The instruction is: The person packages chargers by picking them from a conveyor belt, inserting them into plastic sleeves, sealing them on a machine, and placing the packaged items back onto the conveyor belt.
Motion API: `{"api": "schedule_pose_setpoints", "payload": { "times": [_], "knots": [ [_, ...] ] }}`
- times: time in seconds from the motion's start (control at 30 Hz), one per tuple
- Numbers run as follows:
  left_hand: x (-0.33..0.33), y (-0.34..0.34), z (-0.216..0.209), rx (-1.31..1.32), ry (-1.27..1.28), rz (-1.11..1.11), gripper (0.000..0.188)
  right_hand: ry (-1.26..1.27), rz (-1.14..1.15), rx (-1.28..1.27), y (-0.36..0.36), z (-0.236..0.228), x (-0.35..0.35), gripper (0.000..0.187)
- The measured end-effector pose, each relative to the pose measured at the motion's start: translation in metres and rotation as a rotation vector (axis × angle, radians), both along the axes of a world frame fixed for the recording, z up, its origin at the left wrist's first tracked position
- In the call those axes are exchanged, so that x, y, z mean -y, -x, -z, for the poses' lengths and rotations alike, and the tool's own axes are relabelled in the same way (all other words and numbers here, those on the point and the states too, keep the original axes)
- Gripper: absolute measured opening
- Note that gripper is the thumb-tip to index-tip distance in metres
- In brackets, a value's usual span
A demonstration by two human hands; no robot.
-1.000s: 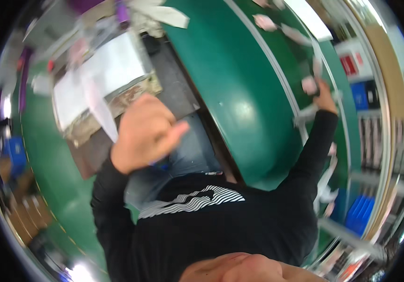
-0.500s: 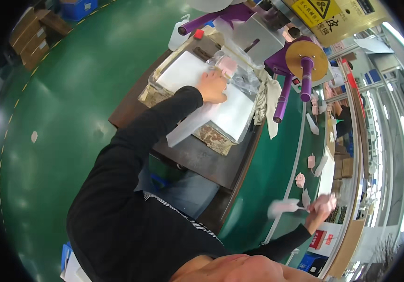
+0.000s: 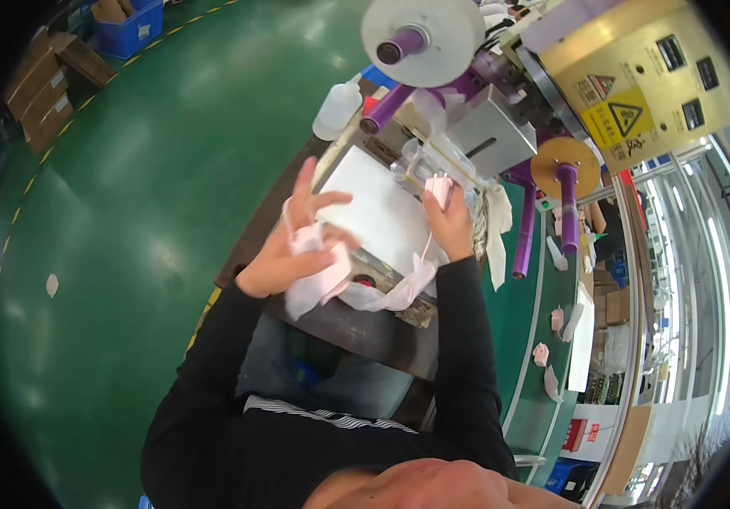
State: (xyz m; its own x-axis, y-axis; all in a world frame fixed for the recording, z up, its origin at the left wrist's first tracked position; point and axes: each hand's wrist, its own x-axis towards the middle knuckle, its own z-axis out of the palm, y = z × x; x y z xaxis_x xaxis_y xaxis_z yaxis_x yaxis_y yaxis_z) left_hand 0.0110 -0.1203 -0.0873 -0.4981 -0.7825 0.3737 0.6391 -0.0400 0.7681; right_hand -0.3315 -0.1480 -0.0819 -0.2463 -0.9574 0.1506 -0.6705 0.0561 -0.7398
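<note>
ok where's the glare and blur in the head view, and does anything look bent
Head view: soft glare on the green floor, bright strip lights at far right; head view: left grip somewhat blurred, right grip crisper; head view: yellow dashed floor line bows, fisheye-style.

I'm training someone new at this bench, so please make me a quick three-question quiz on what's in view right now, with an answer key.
1. What does the right hand hold?
A) a blue plastic crate
B) a small pink block
C) a brown cardboard box

2. True or false: the translucent white plastic bottle is to the left of the grey boxy metal housing.

3. Which hand is nearer that bottle?

Key: 1. B; 2. True; 3. The left hand.
</note>
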Motion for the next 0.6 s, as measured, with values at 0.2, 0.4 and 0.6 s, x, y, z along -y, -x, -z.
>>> {"api": "schedule_pose_setpoints", "payload": {
  "times": [0.2, 0.4, 0.6],
  "knots": [
    [-0.037, -0.066, 0.066, -0.189, -0.394, -0.165, 0.104, -0.302, 0.141, -0.712, -0.011, 0.002, 0.07, 0.09],
    [-0.032, -0.079, 0.067, -0.057, -0.415, -0.291, 0.1, -0.032, 0.263, -0.834, -0.027, 0.021, 0.065, 0.087],
    [0.003, -0.043, 0.073, 0.016, -0.403, -0.256, 0.092, -0.263, -0.048, -0.366, 0.012, 0.006, 0.061, 0.083]
  ]
}}
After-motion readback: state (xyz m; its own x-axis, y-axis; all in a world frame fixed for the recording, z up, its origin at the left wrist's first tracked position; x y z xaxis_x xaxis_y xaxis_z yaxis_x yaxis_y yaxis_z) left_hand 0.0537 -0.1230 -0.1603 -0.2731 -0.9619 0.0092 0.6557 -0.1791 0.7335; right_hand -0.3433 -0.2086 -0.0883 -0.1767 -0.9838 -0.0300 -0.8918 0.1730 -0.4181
